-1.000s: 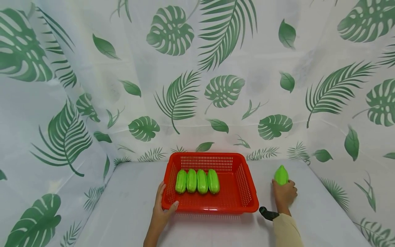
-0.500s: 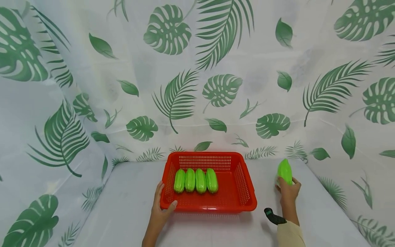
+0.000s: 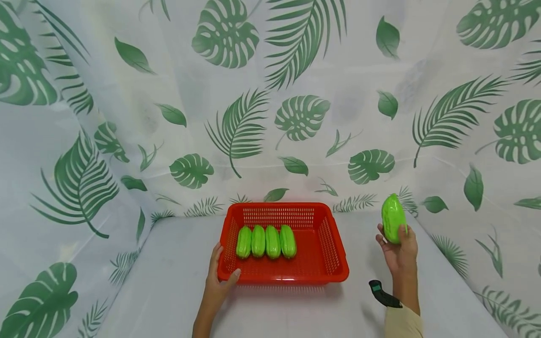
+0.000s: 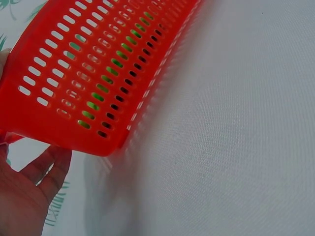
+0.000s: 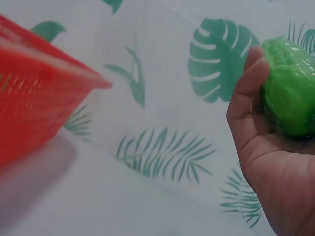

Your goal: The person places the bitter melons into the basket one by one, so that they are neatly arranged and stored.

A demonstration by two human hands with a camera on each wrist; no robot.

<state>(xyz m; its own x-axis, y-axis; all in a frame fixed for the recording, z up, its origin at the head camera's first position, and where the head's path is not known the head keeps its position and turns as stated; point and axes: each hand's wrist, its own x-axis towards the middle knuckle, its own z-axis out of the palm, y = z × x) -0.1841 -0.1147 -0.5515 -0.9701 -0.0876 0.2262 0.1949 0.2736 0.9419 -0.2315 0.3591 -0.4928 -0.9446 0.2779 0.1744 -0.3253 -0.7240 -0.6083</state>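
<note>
My right hand (image 3: 403,249) holds up a glossy bright-green ribbed gourd (image 3: 393,218), its pointed tip away from me, to the right of the red plastic basket (image 3: 283,278). In the right wrist view, curled fingers wrap the side of the gourd (image 5: 290,88). My left hand (image 3: 217,284) grips the basket's near-left corner, thumb over the front rim and fingers along the left side. The left wrist view shows fingertips of the left hand (image 4: 32,187) at the rim of the basket (image 4: 59,132). Several similar green gourds (image 3: 266,242) lie side by side in the basket's left half.
The basket has slotted walls and stands on a white-covered table (image 3: 177,263). A white curtain (image 3: 262,141) with green leaf prints rises behind and at both sides. A black strap-like device (image 3: 383,295) sits at my right wrist, above a beige sleeve (image 3: 403,321).
My right hand has raised the gourd from low over the table and turned it, so more of its length shows. The left hand stays at the basket corner; the head view has shifted slightly.
</note>
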